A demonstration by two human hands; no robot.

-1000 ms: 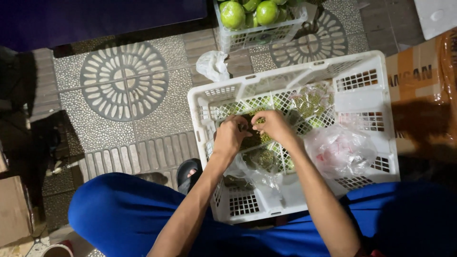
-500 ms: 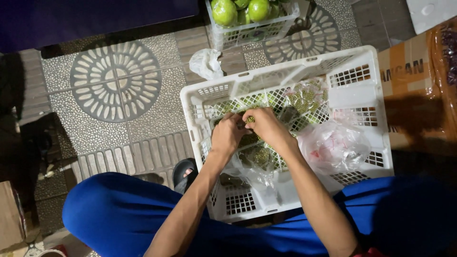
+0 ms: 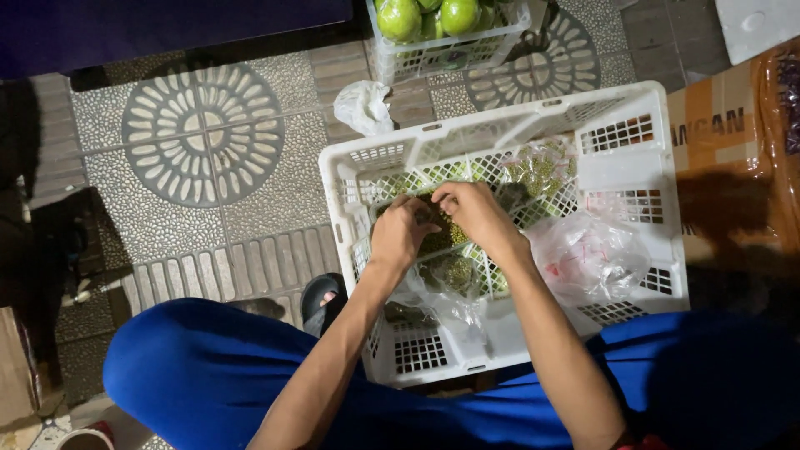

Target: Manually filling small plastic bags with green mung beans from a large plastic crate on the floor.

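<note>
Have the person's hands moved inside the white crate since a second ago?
No. Both the left hand and right hand stay together over the same spot in the white crate, on the small bag of greens.

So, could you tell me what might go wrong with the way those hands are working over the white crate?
The left hand and right hand pinch a small clear bag of green beans over the white crate; if the bag slips or tears, the beans could fall through the slotted floor. The loose empty plastic bags beside it could snag or get knocked about. The light is dim, so a small spill may go unnoticed.
</note>
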